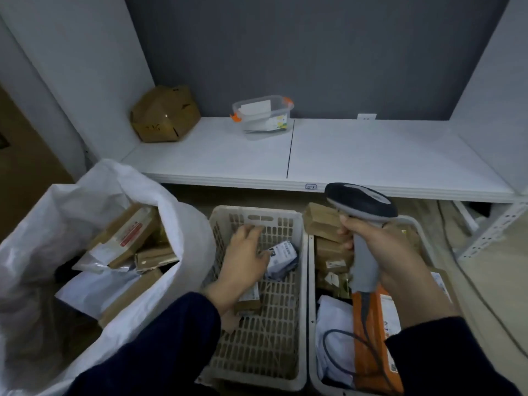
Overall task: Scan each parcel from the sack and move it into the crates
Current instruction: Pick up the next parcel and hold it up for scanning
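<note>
Head view: parcel [281, 257] label [283, 249] illegible; scanner [361, 202] gripped.

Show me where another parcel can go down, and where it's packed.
The near half of the left crate is bare, this side of the small box. The shelf is bare from the clear tub rightward. The right crate, under the right hand gripping the scanner, and the sack are crowded.

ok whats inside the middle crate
The middle crate holds a soft grey parcel with a white label and a small brown box. The left hand and forearm cover part of its floor and the box.
</note>
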